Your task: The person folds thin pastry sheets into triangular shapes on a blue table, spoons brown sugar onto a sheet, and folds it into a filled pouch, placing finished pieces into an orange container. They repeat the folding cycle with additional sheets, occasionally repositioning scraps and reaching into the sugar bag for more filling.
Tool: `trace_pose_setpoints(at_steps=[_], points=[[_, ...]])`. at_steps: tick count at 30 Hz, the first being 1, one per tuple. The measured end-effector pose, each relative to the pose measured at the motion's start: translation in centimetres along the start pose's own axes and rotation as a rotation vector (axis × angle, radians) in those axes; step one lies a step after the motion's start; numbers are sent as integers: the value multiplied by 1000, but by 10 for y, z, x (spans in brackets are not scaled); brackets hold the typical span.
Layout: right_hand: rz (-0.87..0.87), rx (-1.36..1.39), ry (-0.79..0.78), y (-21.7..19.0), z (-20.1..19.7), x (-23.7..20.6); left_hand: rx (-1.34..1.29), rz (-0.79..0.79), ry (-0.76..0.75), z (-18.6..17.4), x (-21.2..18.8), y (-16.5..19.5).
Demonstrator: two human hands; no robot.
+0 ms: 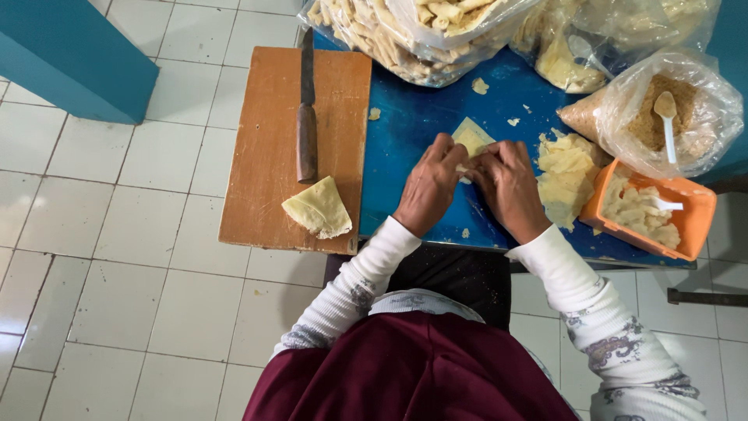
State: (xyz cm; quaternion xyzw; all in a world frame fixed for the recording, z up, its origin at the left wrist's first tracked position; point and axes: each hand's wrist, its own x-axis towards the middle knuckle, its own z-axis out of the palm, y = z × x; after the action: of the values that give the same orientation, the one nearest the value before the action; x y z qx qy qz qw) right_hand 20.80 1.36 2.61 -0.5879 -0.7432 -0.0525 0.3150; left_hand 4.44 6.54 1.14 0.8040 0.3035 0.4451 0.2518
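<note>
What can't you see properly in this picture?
All in the head view:
- The pale yellow triangular dough sheet: its near part is hidden under the left hand and right hand.
- The fingertips of both hands: curled together, so their grip is unclear.
- The clear plastic bags of pale pastry pieces: cut off by the top edge.
- The white plastic spoon: its handle sinks into brown crumbs.

1 knife (pixel 307 117), 1 board (pixel 265 156), 1 orange tub (pixel 693 226), 2 spoons (pixel 667 117), 2 hands (pixel 428 187).
</note>
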Motion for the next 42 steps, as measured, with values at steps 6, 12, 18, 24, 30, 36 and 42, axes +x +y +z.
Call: trace_pose_setpoints(at_steps=[6,12,18,24,30,36,42], points=[[50,18,-55,1,0,-6,153,-53,-44,1,5,3],[-54,-243,-10,-17,-2,-21,150,-56,-30,1,1,2],[0,-428,-87,-10,7,-10,161,-20,-73,-7,-18,9],[32,-306,-162,23,10,27,257,56,-119,-10,-23,9],[58,49,-148,30,12,28,250,50,-128,-11,-25,8],[276,547,126,39,-14,38,246,42,-124,-9,-26,7],[50,449,599,74,-84,102,239,33,-106,-7,-25,5]])
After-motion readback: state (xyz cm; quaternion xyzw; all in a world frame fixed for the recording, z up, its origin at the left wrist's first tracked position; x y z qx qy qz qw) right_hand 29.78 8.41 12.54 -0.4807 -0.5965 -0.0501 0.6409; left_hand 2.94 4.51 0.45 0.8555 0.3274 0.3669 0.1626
